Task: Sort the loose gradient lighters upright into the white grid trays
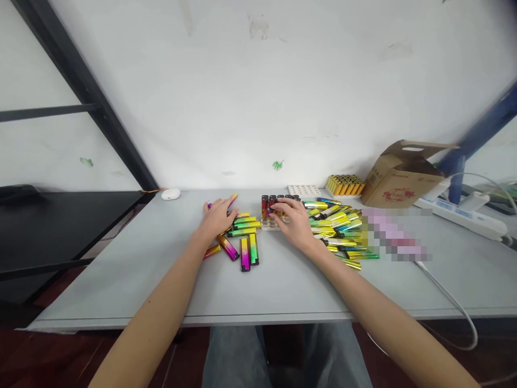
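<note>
My right hand (297, 223) pinches a lighter (270, 210) with a dark top at the front left of a white holed tray (270, 224). Upright lighters (273, 199) with black tops stand in rows in that tray, partly hidden by my fingers. To the left, my left hand (218, 216) rests over a loose group of shiny lighters, fingers apart, with a yellow and pink lighter (233, 199) by the fingertips. Just in front lie a purple and yellow lighter (245, 254) and a green and yellow lighter (253, 249).
A heap of shiny lighters (339, 229) spreads right of the tray. Behind are another white holed tray (304, 191), a tray full of yellow lighters (346, 185) and a cardboard box (399, 180). A power strip (464, 215) lies far right, a white case (170, 194) at back left.
</note>
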`<state>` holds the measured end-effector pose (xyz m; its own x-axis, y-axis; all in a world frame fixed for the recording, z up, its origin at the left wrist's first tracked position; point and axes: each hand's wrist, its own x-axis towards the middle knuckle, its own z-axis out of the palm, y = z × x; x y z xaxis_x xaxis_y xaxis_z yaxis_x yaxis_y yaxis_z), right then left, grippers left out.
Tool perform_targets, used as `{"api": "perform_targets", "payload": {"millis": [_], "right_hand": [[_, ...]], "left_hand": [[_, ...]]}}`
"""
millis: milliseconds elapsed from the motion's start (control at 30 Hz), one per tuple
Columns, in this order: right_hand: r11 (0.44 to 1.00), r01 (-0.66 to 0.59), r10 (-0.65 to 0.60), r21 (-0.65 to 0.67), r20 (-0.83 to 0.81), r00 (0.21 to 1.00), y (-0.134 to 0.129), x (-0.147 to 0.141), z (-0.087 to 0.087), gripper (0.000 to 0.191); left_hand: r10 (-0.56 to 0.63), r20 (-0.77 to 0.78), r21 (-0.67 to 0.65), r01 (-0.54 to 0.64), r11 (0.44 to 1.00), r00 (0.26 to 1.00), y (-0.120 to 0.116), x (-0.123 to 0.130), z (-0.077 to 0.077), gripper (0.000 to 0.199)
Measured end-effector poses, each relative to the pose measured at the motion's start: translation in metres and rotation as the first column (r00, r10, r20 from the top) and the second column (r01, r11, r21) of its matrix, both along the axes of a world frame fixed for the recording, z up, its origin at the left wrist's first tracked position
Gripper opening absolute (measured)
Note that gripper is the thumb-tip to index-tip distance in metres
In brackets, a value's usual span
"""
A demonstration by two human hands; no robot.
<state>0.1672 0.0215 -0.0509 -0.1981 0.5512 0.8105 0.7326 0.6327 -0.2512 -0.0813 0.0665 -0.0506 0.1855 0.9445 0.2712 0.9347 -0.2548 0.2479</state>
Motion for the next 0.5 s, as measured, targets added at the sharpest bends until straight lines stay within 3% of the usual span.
{"api": "perform_targets", "payload": {"millis": [167,300,500], "right_hand": [[0.997,0.062,-0.067,0.044,0.115,0.991,0.001,-0.0011,0.0019,0.025],[0.993,0.114,-0.112,0.005,0.232,0.966,-0.0018,-0.0002,0.0032,0.037],[0.996,0.076,-0.063,-0.052,0.207,0.976,-0.0074,0.0033,0.0043,0.049]], "left_hand": [[0.002,-0.005,0.017,-0.002,1.0,1.0,-0.0006,0.0018,0.002,0.043],[0.0,-0.003,0.012,0.0,1.0,1.0,-0.0017,0.0023,0.0028,0.044],[-0.015,0.008,0.047,0.015,0.999,1.0,-0.0037,0.0055,0.0047,0.032]]}}
